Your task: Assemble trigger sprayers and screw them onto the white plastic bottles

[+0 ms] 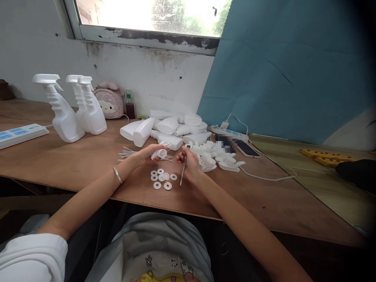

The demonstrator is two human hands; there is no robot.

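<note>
My left hand (152,152) is closed around a white spray trigger head (161,153), its round collar facing me. In my right hand (189,158) is a thin screwdriver (183,171), its shaft pointing down toward the table. Several flat white washers (162,177) lie loose on the table just below my hands. Thin white dip tubes (126,152) are bunched behind my left wrist. To the right of my right hand is a heap of white spray heads (220,154).
White empty bottles (169,127) are piled behind my hands. Three assembled spray bottles (66,117) stand at left near a power strip (23,135). A pink bag (110,100) and a small dark bottle (130,105) stand by the wall. A phone (248,149) and white cable (270,178) lie at right.
</note>
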